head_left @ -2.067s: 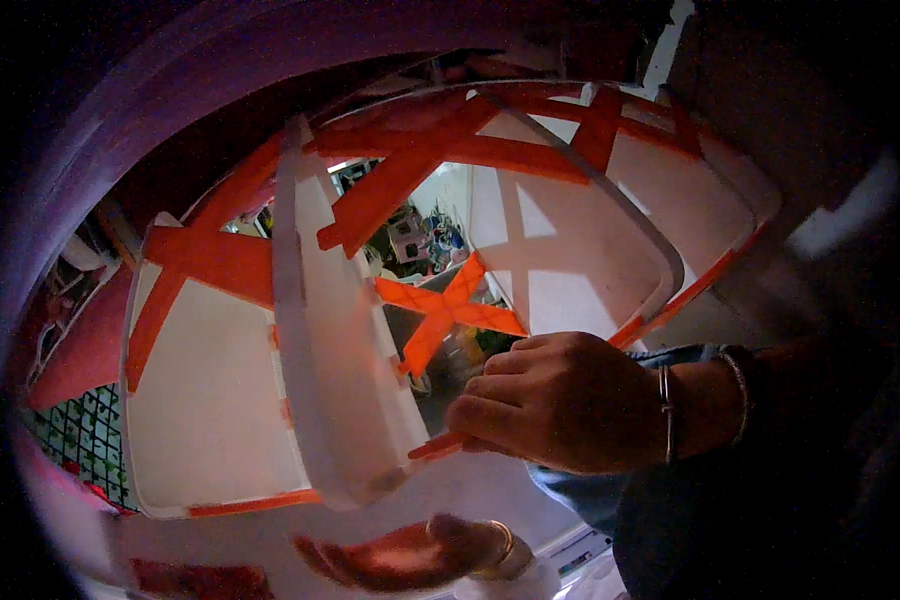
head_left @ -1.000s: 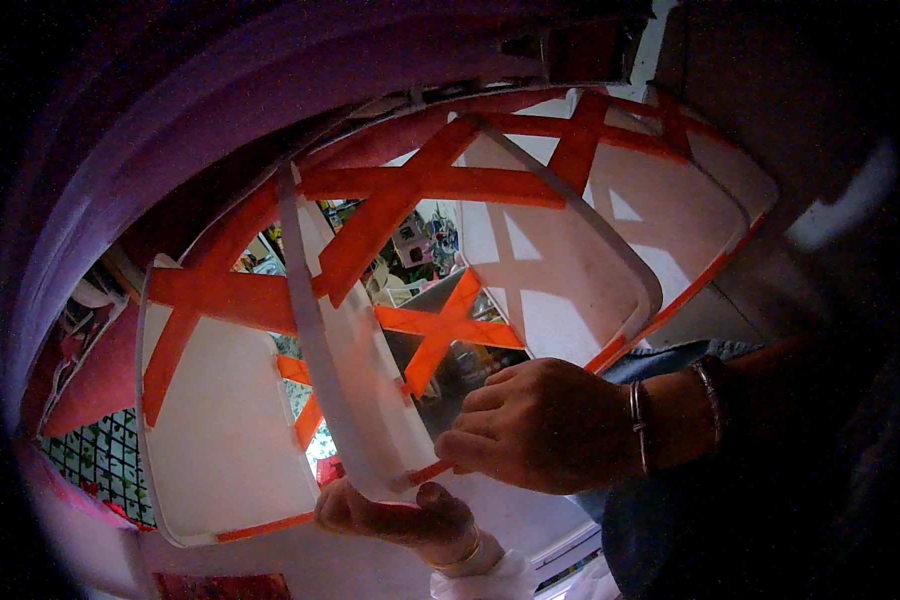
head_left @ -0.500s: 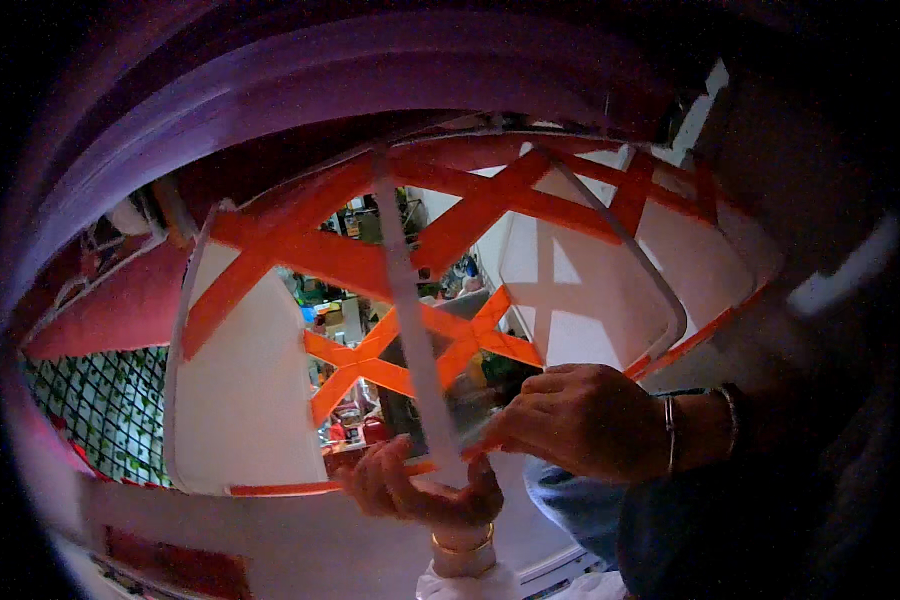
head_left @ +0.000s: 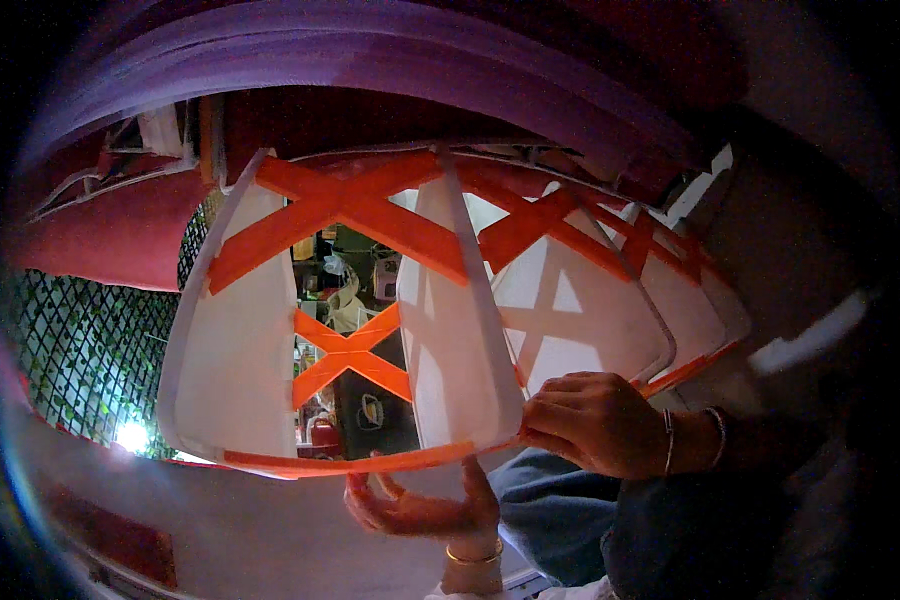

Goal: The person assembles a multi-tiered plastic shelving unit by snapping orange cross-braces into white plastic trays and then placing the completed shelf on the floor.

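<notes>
We see the white-and-orange rack directly above the fingers of our left hand, which are spread apart and curled upward. The tip of its thumb comes up to the orange bottom strip; we cannot tell whether it presses there. Just to the right, our right hand sits at that strip's right end, its fingers bunched together beside the lower corner of the near white panel. We cannot tell whether they are clamped on it, as the undersides are hidden.

Up and to the left of both hands' fingers stands the far-left white panel. Between these two panels, above the left fingers, runs a small orange cross. More white panels fan out above the right fingers. Below the right fingers we see blue denim; well left of the left fingers, a dark lattice.
</notes>
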Motion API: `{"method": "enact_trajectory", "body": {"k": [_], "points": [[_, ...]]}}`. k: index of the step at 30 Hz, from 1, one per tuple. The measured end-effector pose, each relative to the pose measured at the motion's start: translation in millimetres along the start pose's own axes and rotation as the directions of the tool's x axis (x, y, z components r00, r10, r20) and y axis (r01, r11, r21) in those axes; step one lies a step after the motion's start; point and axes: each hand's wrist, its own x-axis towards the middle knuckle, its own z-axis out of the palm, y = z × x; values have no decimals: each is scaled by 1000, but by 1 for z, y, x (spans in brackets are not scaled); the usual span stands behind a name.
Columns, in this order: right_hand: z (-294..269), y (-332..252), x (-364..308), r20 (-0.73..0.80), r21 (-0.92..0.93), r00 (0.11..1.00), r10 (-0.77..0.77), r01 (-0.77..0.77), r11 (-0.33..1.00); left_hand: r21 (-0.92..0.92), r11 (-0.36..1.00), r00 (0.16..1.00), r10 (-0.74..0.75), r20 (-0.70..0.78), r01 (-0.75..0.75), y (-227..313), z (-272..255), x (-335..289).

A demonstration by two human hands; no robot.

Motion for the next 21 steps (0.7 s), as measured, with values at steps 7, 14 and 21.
{"method": "enact_trajectory", "body": {"k": [7,14,21], "points": [[13,7,-10,-56,-61,998,39,-42,997,-324,881,933,-287,216,345,-9,4,-22],[15,13,-15,176,-89,970,167,-153,984,-487,769,910,-328,254,413,-9,8,-19],[21,15,-16,133,-70,985,113,-104,992,-306,883,923,-282,262,357,-17,-3,-22]]}}
